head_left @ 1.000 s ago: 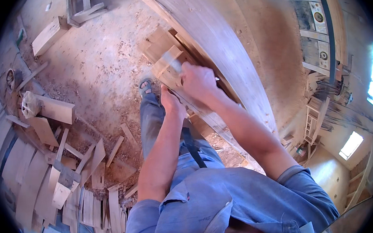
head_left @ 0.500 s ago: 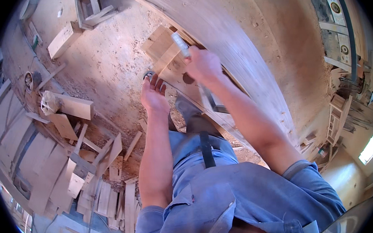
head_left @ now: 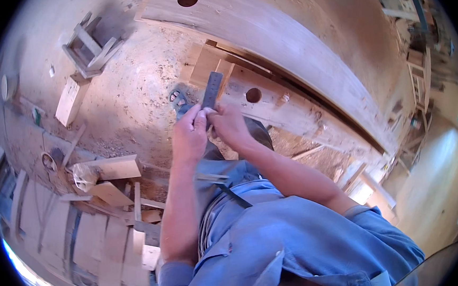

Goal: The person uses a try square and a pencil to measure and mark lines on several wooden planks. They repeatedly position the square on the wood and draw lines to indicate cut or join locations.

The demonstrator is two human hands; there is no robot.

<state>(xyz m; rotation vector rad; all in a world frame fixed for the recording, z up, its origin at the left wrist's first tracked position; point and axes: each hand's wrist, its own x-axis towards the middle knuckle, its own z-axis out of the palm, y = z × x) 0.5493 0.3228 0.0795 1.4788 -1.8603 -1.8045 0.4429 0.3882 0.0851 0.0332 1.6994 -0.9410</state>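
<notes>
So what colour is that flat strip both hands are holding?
Dark grey strip, best in the head view.

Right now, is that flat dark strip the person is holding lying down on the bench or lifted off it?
Lifted. The left hand and right hand pinch the strip's lower end, and it sticks out past the fingertips in front of the wooden bench.

strip (head_left: 212, 90): I see dark grey, flat and dull
worktop (head_left: 286, 48): I see pale tan wood with dark round holes
shirt (head_left: 300, 244): I see plain light blue
floor (head_left: 125, 102): I see sandy beige, speckled with sawdust
offcuts (head_left: 106, 170): I see light, raw wood tones
sandal (head_left: 178, 97): I see grey-green
</notes>
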